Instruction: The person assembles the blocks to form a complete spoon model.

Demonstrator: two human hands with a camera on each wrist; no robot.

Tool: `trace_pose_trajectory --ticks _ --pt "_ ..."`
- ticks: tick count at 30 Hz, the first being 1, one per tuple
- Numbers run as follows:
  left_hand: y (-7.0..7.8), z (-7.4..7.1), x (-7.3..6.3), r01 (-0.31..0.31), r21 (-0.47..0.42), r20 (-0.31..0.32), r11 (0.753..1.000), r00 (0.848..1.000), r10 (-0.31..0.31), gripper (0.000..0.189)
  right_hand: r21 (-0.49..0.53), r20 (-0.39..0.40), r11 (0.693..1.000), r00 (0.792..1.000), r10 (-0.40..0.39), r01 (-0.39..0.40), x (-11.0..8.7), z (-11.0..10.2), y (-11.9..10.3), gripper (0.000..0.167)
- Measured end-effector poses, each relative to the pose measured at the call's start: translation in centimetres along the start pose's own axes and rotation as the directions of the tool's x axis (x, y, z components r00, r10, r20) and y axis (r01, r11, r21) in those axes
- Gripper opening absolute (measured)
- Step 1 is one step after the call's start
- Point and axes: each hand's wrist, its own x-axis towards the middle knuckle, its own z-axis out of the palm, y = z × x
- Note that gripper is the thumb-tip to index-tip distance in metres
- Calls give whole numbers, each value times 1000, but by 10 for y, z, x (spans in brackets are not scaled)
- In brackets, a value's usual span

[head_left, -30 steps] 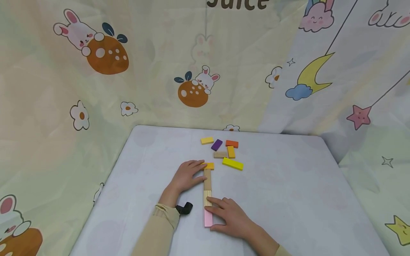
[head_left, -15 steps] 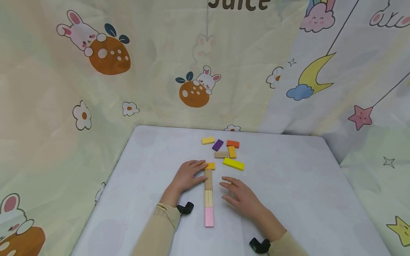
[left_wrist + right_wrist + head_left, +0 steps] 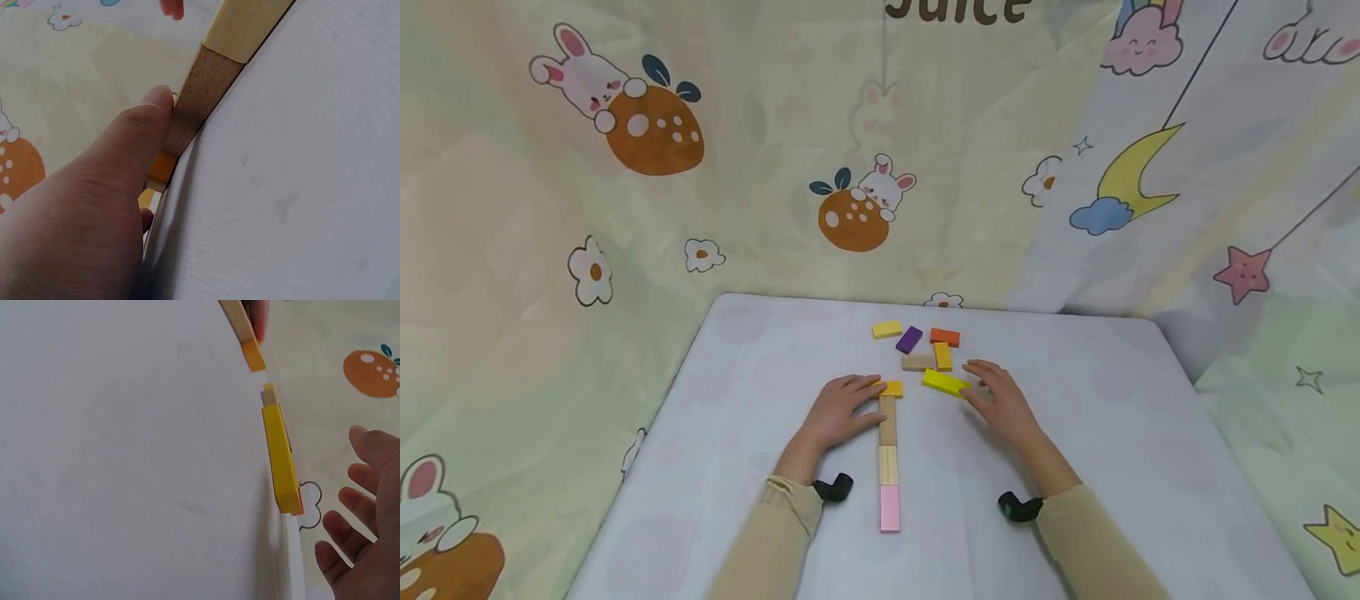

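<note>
Near the far edge of the surface [image 3: 1097, 417], a pale yellow block [image 3: 887, 330], purple block [image 3: 909, 339], orange-red block [image 3: 944, 337], amber block [image 3: 943, 357] and tan block [image 3: 917, 362] crowd behind the long yellow block [image 3: 943, 382]. An orange block [image 3: 893, 389] crosses the far end of a row leading toward the near edge: brown block [image 3: 887, 425], striped block [image 3: 888, 465], pink block [image 3: 890, 508]. The left hand [image 3: 838, 412] rests fingertips on the orange block, its thumb spread away against the brown block. The right hand [image 3: 1007, 408] has fingers spread, slightly bent, just beside the long yellow block's right end. All are straight-edged oblongs; the brown block shows wood grain, and the surface is white.
</note>
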Motion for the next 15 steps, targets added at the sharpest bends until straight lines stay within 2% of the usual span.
trace_pose_trajectory --ticks 5,10,15 --pt "0 -1 -1 5 -5 5 1000 1000 -5 63 48 18 997 998 65 -65 11 3 14 53" --pt "1 -2 -1 -17 -18 -16 1000 1000 17 62 92 50 985 989 142 -146 11 13 25 51" --pt "1 -2 -1 -9 -8 -7 1000 1000 9 62 103 35 983 989 147 -149 10 21 30 49"
